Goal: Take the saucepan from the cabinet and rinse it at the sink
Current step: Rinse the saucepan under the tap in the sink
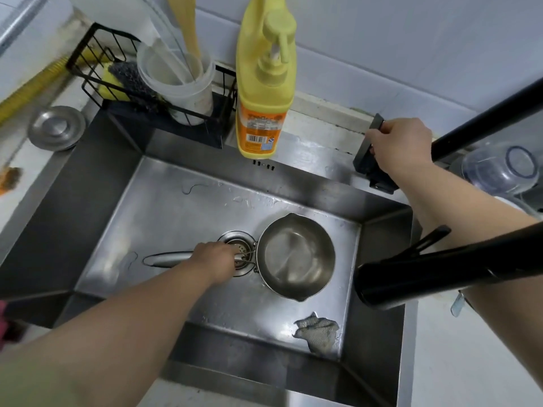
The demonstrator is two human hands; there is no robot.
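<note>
The saucepan is seen upright on the floor of the sink, just beside the drain. Its handle is gripped by the left hand, fingers curled round it. The faucet lever is gripped by the right hand, fingers curled over it.

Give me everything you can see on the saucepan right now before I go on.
The saucepan is small, round and looks like bare stainless steel, with pour lips on two opposite sides of the rim. It sits upright on the floor of the sink, right beside the drain strainer. Its long metal handle joins the bowl by wire arms and points left. The left hand grips that handle near the bowl. Inside it looks empty; whether wet, I cannot tell.
</note>
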